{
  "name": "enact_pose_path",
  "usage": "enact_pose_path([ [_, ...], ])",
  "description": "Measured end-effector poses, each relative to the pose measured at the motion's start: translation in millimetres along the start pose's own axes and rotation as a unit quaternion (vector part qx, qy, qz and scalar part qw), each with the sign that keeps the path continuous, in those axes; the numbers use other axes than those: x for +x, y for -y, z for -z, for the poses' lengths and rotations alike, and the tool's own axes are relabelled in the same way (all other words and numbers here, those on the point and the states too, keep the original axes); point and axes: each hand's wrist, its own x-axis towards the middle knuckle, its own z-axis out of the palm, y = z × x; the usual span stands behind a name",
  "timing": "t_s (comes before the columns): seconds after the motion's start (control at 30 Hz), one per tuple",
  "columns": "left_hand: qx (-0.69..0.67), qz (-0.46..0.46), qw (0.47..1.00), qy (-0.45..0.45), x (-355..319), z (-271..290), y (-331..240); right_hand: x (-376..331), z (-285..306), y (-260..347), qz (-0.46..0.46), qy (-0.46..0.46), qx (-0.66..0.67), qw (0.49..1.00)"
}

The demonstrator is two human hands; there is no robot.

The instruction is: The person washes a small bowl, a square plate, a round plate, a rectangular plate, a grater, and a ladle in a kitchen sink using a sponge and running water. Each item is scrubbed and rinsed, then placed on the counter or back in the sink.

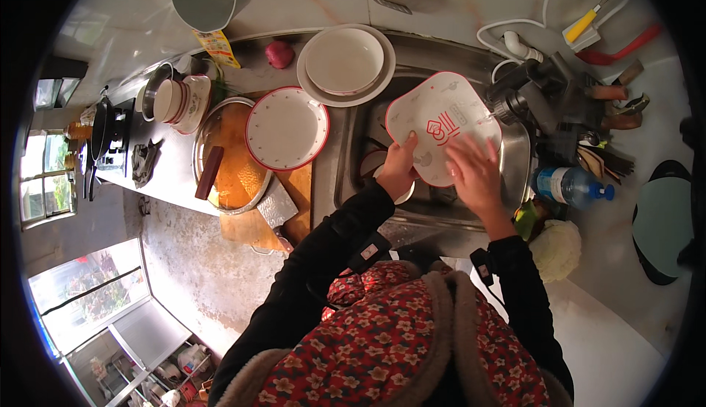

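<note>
Over the sink (pixel 518 179), a white squarish plate (pixel 430 105) with a red rim and red and grey printing is tilted up under the dark tap (pixel 507 105). My left hand (pixel 398 169) grips its near left edge, thumb on the face and fingers behind. Flat against the plate's lower right part lies my right hand (pixel 475 176), its fingers apart and slightly blurred. Below the plate, more dishes sit in the sink, mostly hidden by it and my left hand.
Left of the sink, stacked white bowls (pixel 344 61) and a red-rimmed round plate (pixel 290 131) stand near a glass-lidded pan (pixel 234 150). A cleaver (pixel 276 205) lies on the cutting board (pixel 243 229). At right are a blue bottle (pixel 570 185) and a cauliflower (pixel 556 249).
</note>
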Motion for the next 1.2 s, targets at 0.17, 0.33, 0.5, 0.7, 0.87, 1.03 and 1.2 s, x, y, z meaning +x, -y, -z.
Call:
enact_pose_path([
  [0.17,0.022,-0.018,0.999,-0.018,-2,-17,10,-2,1,-48,-0.158,-0.070,-0.155,0.973],
  [0.33,0.035,0.011,0.999,-0.007,9,-20,4,0,-2,-73,-0.313,-0.093,0.306,0.894],
  [0.5,0.048,-0.039,0.998,0.005,36,-16,7,2,0,-51,-0.309,-0.201,0.269,0.890],
  [0.7,-0.007,-0.037,0.996,0.081,31,-30,43,4,-5,-35,-0.288,-0.305,0.207,0.884],
  [0.87,-0.071,-0.088,0.985,0.132,22,-45,63,3,-44,-25,-0.463,-0.384,0.420,0.679],
  [1.03,0.126,-0.146,0.979,0.069,23,-33,49,-6,-62,-24,-0.512,-0.305,0.520,0.612],
  [1.2,0.203,-0.141,0.963,0.105,21,-19,34,1,-56,-46,-0.475,-0.246,0.445,0.718],
])
